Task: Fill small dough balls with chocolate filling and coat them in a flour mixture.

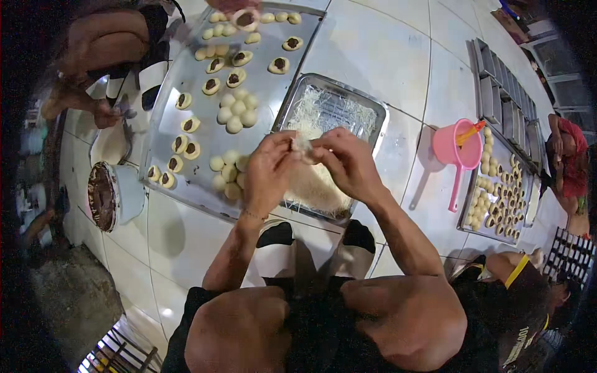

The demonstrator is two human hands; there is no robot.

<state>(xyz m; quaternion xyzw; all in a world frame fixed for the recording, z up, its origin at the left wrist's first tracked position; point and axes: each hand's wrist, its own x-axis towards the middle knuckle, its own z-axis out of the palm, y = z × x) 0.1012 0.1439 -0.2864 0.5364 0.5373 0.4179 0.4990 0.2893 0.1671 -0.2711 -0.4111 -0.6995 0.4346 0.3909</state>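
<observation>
My left hand (267,171) and my right hand (348,165) pinch a small pale lump (301,148), apparently dough with whitish shreds, between their fingertips. Beneath them is a steel tray (380,124) of pale shreds (320,199). Just left of it lies a large metal sheet (180,105) with several round dough balls (233,113) and several flattened pieces topped with dark filling (236,78). Another person's hand (236,7) is at a topped piece on its far edge.
Left: a co-worker (106,37) and a bucket with brown residue (127,199). Right: a pink dipper (451,149), another dough-laden tray (497,199), metal moulds (504,93), a person in red (569,155), another in dark clothes (516,311) and a black rack (566,255). A metal grate (109,351) is bottom left.
</observation>
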